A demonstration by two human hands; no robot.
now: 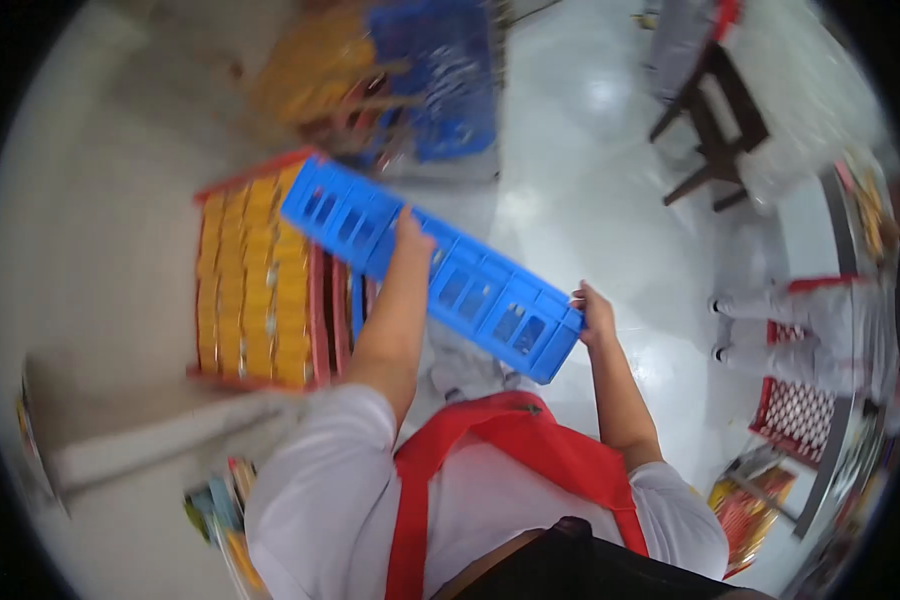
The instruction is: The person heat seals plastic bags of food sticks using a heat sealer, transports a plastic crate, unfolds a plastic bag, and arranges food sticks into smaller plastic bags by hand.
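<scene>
A long blue plastic crate (450, 265) with slotted sides is held tilted in front of my body, its left end higher in the view. My left hand (411, 236) grips its near side left of the middle, with the fingers partly hidden. At the right end, my right hand (594, 312) holds the corner of the crate. The crate's left end overlaps a red crate (202, 375) filled with rows of yellow packets (255, 280).
Blue crates (455, 80) and a blurred yellow heap (310, 65) are at the top. A dark wooden chair (715, 130) stands upper right. Another person (820, 335) is at a counter on the right, near a red basket (795, 420). Colourful packets (750, 515) lie lower right.
</scene>
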